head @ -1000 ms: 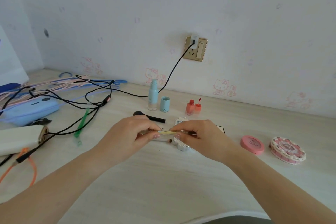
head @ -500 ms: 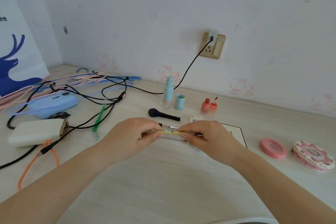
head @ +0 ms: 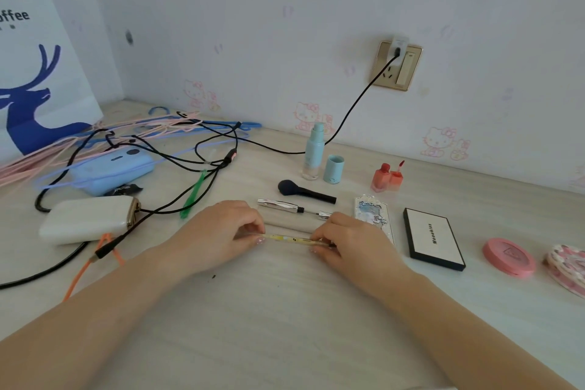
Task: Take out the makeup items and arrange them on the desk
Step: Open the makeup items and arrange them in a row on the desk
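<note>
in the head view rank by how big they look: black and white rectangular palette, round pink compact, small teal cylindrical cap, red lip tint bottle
1. black and white rectangular palette
2. round pink compact
3. small teal cylindrical cap and red lip tint bottle: these look alike, and both stand farther from the camera, so no ranking between them.

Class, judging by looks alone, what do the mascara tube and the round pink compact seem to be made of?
Mascara tube: probably plastic with a chrome-like finish; bright streaked reflections run along it.
Round pink compact: probably matte plastic; even flat colour, no sharp glare, moulded rim.
</note>
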The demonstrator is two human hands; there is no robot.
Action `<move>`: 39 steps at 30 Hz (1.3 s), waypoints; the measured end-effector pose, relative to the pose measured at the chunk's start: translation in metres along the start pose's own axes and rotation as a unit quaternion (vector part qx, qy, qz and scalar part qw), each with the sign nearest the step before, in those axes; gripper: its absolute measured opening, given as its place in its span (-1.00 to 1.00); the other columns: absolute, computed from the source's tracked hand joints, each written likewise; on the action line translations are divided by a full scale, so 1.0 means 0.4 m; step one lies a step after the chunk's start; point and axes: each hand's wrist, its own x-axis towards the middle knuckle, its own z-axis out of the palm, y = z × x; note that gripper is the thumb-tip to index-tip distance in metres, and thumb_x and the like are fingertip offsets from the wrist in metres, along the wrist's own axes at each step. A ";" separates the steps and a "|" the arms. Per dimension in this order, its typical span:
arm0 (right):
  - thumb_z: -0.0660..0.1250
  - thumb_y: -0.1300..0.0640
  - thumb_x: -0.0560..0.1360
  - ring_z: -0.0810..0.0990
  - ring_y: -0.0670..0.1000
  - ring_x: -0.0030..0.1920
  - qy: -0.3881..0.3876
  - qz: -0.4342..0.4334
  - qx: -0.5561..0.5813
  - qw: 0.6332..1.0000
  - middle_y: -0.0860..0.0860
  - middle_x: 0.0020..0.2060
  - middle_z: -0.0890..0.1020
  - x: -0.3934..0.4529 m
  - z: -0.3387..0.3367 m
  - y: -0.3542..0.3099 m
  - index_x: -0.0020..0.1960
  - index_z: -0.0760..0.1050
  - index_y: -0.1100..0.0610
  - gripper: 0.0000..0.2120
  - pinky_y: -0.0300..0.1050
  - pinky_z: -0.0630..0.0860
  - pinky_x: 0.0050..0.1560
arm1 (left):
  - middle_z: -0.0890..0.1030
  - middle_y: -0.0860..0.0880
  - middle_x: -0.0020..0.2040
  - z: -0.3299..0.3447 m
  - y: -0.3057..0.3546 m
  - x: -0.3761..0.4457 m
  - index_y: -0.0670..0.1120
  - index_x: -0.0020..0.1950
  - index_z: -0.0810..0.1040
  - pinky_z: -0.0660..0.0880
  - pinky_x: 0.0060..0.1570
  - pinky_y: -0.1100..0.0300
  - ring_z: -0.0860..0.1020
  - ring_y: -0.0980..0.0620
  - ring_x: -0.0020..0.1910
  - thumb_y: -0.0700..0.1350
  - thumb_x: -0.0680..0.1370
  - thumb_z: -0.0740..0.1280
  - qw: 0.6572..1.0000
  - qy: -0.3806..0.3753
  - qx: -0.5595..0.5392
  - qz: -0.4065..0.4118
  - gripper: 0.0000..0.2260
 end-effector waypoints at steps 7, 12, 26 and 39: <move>0.33 -0.06 0.36 0.58 -0.01 -0.27 0.040 -0.037 -0.039 0.998 -0.11 -0.33 0.59 0.018 0.020 0.010 -0.15 0.64 -0.03 -0.83 -0.14 0.47 -0.30 | 0.50 0.21 -0.14 -0.001 -0.029 0.016 0.14 -0.02 0.63 0.44 0.03 0.18 0.46 0.19 -0.05 0.04 0.48 0.38 1.000 -0.006 0.024 0.001 -0.90; 0.33 -0.06 0.35 0.59 -0.02 -0.29 0.042 -0.041 -0.024 0.998 -0.12 -0.34 0.60 0.017 0.017 0.014 -0.16 0.65 -0.03 -0.82 -0.08 0.55 -0.31 | 0.49 0.23 -0.11 0.001 -0.033 0.021 0.17 0.02 0.63 0.45 0.04 0.15 0.46 0.20 -0.02 0.07 0.47 0.38 1.000 -0.010 0.023 -0.003 -0.86; 0.33 0.01 0.49 0.40 -0.03 0.23 0.159 0.140 0.081 0.974 -0.09 0.14 0.46 -0.022 -0.034 0.076 0.18 0.57 -0.01 -0.73 -0.27 0.24 0.13 | 0.59 0.15 -0.13 -0.028 -0.013 0.035 0.06 -0.04 0.63 0.33 -0.13 0.54 0.53 0.26 -0.08 -0.08 0.46 0.42 0.993 0.082 -0.078 -0.038 -0.90; 0.37 -0.10 0.44 0.13 -0.01 0.47 0.024 0.229 0.105 0.967 -0.04 0.46 0.16 -0.031 -0.029 0.090 0.52 0.07 0.05 -0.22 -0.14 0.17 0.40 | 0.62 0.08 0.13 0.029 0.185 0.206 -0.02 0.18 0.57 0.43 0.21 0.11 0.53 0.11 0.16 -0.07 0.55 0.30 0.996 0.012 -0.089 -0.011 -0.78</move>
